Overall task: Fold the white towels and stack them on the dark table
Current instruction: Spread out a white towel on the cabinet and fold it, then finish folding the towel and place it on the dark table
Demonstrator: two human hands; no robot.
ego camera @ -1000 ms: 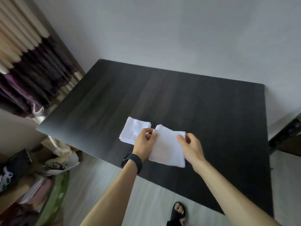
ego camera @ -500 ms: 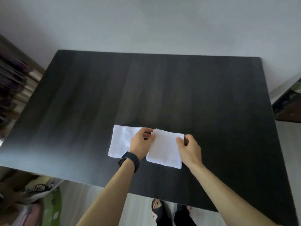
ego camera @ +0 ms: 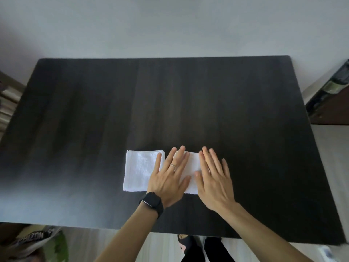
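The dark table (ego camera: 188,101) fills most of the picture. 2 white towels lie on it, low and a bit left of the middle, close to the near edge.

The first towel (ego camera: 139,171) is folded into a neat block with straight edges and lies flat on the left. The second towel (ego camera: 193,163) lies just to its right, and both hands cover most of it.

The left hand (ego camera: 170,178) is spread wide open with straight fingers. It presses flat on the second towel and grips nothing. Its little finger lies over the right edge of the first towel. This hand hides the spot where the 2 towels meet, so I cannot tell if they touch.

The right hand (ego camera: 213,178) is open and flat too. It presses on the right side of the second towel, and its little finger lies over bare table.

A black watch (ego camera: 152,202) is on the left wrist and a ring (ego camera: 173,165) is on 1 finger.

Bare table top spreads wide above the towels and out to the far left and right. The table's far edge meets a pale wall (ego camera: 170,25).
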